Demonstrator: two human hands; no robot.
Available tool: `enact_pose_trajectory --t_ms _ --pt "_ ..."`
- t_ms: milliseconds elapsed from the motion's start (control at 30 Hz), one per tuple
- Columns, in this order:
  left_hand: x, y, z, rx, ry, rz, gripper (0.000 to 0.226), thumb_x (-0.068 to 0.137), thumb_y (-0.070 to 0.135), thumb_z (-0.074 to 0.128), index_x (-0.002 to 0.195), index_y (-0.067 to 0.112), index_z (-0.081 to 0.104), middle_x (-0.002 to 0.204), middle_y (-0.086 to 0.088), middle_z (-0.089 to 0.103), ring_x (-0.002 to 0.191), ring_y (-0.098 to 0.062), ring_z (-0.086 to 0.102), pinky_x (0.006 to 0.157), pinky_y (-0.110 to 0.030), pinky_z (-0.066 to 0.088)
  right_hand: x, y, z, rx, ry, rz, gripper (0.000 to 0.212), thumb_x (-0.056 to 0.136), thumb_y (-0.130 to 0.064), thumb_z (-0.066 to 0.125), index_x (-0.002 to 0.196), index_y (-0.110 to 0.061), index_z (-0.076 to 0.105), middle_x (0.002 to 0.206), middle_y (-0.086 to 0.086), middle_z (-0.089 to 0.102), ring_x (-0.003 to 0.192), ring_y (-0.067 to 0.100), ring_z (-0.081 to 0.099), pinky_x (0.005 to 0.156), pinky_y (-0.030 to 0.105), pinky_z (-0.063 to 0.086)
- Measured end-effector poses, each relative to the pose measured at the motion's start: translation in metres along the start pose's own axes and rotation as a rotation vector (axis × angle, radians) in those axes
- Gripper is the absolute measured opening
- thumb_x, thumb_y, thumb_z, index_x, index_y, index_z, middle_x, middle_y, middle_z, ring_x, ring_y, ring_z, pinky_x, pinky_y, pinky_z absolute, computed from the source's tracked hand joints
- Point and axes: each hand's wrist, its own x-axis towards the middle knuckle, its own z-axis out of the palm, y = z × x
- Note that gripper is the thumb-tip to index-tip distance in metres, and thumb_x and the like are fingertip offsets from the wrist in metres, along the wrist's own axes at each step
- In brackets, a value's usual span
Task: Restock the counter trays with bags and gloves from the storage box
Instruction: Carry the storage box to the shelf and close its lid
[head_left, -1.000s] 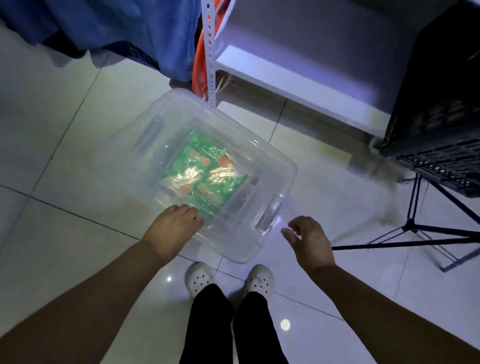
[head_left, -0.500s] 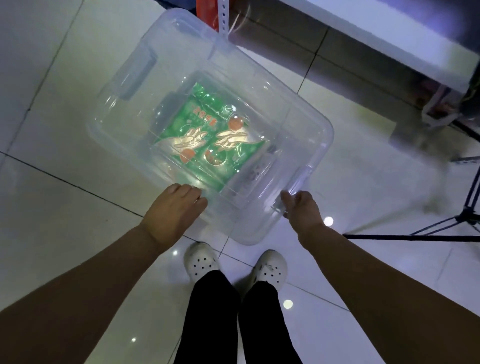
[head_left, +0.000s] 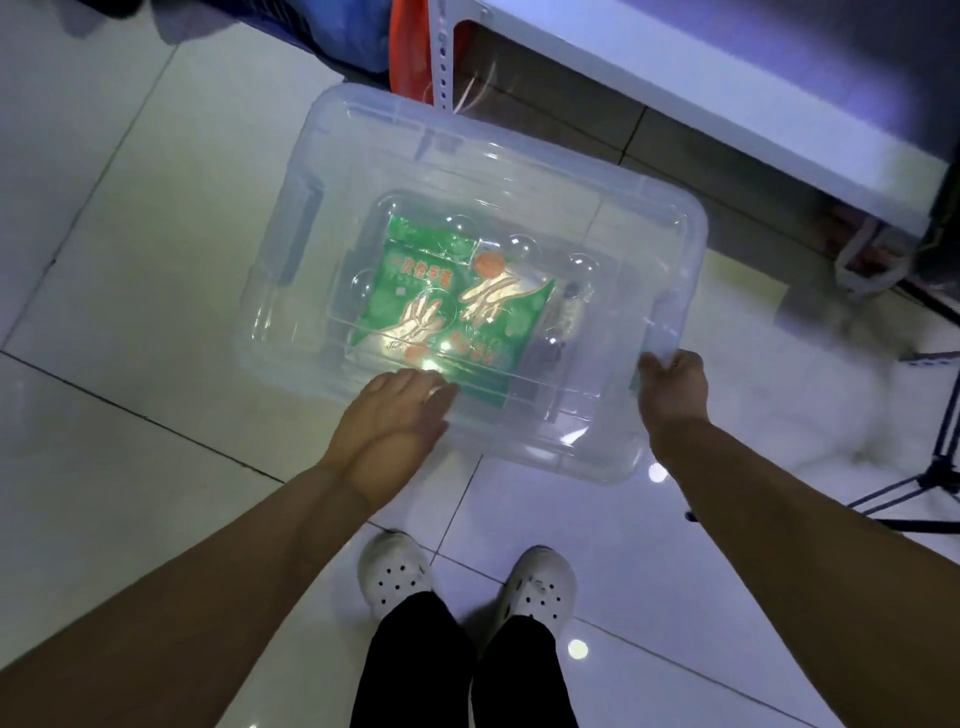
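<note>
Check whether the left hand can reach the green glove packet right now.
Probably not yet: the closed clear lid covers the glove packet, and the left hand rests flat on top of it. The right hand grips the box end.

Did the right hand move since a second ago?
Yes. The right hand moved forward, from beside the storage box to grip its right edge.

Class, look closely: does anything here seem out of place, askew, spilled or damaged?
Nothing spilled or damaged. The clear plastic storage box sits skewed to the floor-tile joints, its lid on, green glove packet flat inside.
</note>
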Motion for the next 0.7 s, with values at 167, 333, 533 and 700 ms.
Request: enact_pose_trajectory --t_ms 167,333,533,700 --pt "0.018 -0.025 -0.007 0.025 0.034 -0.232 0.054 0.071 0.016 0.076 0.122 0.011 0.058 0.12 -0.017 0.061 0.11 -0.036 0.057 0.092 -0.045 0.043 0.007 -0.005 -0.005 0.038 -0.018 0.002 0.024 0.089 -0.014 0.05 0.108 0.001 0.053 0.092 0.012 0.055 0.081 0.027 0.052 0.07 0.03 0.039" --pt "0.028 -0.033 -0.002 0.062 -0.051 -0.278 0.061 0.077 0.02 0.071 0.133 0.015 0.048 0.138 -0.017 0.049 0.129 -0.037 0.043 0.104 -0.058 0.028 0.015 -0.002 -0.008 0.224 -0.033 0.161 0.053 0.075 -0.03 0.063 0.115 0.002 0.054 0.107 0.017 0.058 0.084 0.027 0.056 0.074 0.032 0.044" --pt "0.024 -0.032 0.005 0.075 -0.04 -0.27 0.061 0.078 0.021 0.071 0.134 0.014 0.047 0.14 -0.018 0.047 0.129 -0.038 0.042 0.105 -0.059 0.025 0.019 0.002 -0.006 0.334 -0.141 0.326 0.078 0.067 -0.043 0.072 0.13 -0.007 0.044 0.124 0.015 0.054 0.109 0.035 0.055 0.098 0.047 0.045" --pt "0.024 -0.033 0.007 0.053 -0.026 -0.268 0.059 0.078 0.021 0.071 0.133 0.015 0.048 0.139 -0.018 0.048 0.129 -0.038 0.043 0.105 -0.06 0.026 0.016 0.001 0.001 0.116 0.108 0.106 0.042 0.07 -0.038 0.069 0.095 -0.006 0.059 0.101 0.015 0.055 0.084 0.034 0.059 0.08 0.047 0.054"
